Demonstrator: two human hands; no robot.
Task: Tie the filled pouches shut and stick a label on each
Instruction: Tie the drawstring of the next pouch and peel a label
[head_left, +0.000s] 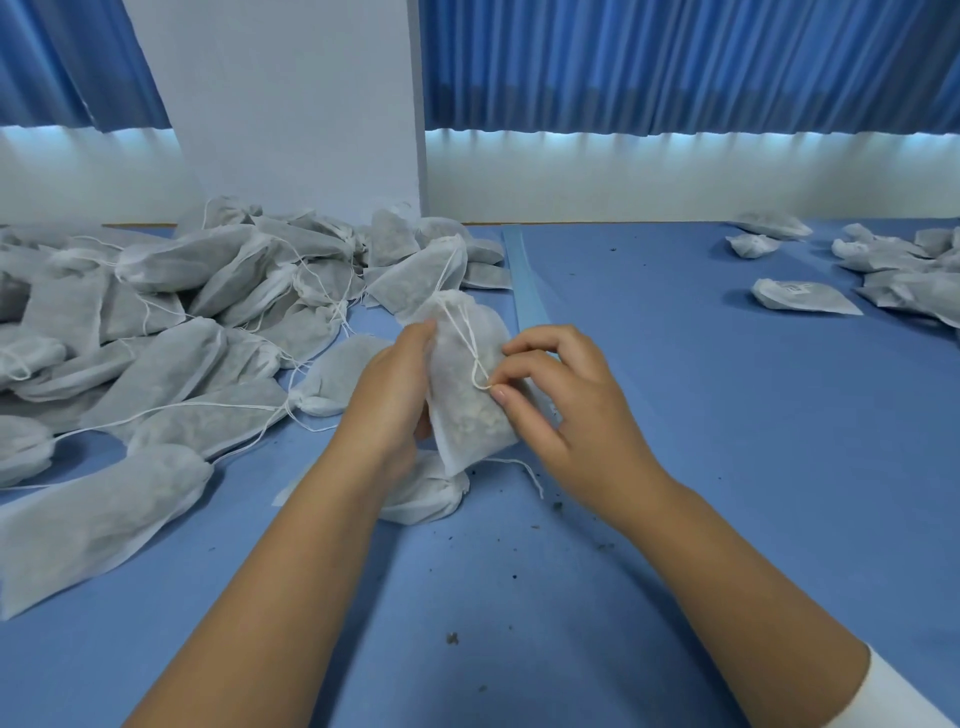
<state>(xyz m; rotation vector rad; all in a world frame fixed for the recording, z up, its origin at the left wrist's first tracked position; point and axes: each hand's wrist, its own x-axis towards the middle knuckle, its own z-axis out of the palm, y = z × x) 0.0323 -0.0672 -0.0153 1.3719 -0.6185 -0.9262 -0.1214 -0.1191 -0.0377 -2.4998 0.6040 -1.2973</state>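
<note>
A filled white fabric pouch (462, 395) stands upright above the blue table, just in front of me. My left hand (387, 395) grips its left side, thumb on the front near the top. My right hand (561, 400) pinches the end of the pouch's white drawstring (470, 345) against the pouch's front. The string runs up to the gathered neck. Another pouch (426, 488) lies flat on the table under my hands.
A big heap of filled pouches (171, 322) with loose strings covers the left of the table. Several pouches (893, 270) lie at the far right, one showing a printed label (795, 289). A pale blue strip (524, 283) lies mid-table. Dark crumbs dot the blue tabletop (519, 597).
</note>
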